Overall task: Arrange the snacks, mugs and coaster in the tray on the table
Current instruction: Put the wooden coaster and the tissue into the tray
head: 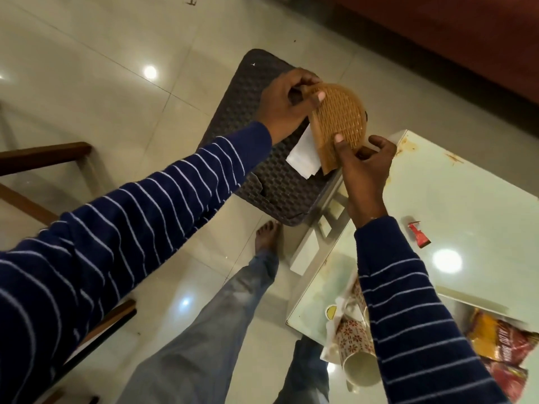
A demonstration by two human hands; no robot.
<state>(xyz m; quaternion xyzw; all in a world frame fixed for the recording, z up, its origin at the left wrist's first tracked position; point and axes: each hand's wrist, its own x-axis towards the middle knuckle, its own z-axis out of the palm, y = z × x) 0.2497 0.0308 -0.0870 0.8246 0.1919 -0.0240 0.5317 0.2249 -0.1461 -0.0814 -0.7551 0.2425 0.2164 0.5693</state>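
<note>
Together, the left hand (280, 103) and right hand (364, 161) are gripping opposite edges of a round, tan woven coaster (338, 118) above the dark woven stool (256, 158).

Hardly any writing can be read. The red snack packet (509, 344) at the table's lower right edge carries large pale block letters, seen sideways and partly cut off by the striped sleeve; they cannot be made out as a word. The orange packet (481, 325) beside it shows no legible print. The torn red wrapper (419, 235) on the table is too small to read. No numbers or signs are legible.
</note>
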